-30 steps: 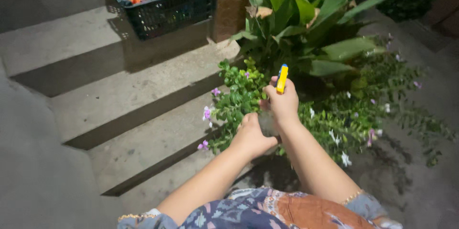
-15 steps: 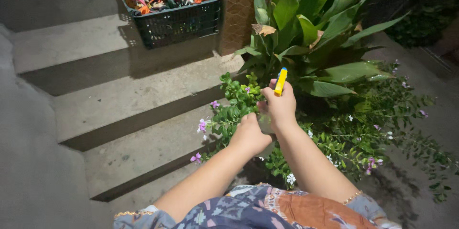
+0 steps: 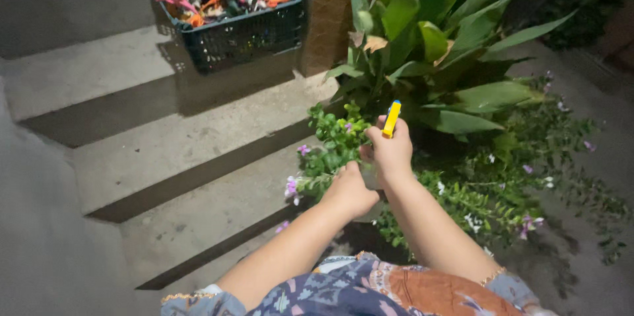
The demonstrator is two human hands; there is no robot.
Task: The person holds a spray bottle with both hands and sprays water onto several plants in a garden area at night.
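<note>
The yellow tool (image 3: 391,118) stays upright in the closed right hand (image 3: 389,151) above the small flowering shrub (image 3: 337,141), while the left hand (image 3: 351,189), grip indiscernible, remains low among its stems, so the work continues unchanged beside the steps (image 3: 165,151).

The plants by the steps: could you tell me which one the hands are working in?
The small-leaved shrub with purple flowers, not the broad-leaved plant behind it.

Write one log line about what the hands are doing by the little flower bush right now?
right hand: grips yellow and blue tool, upright | left hand: in small flowering plant | nearby: concrete steps, basket of toys
</note>
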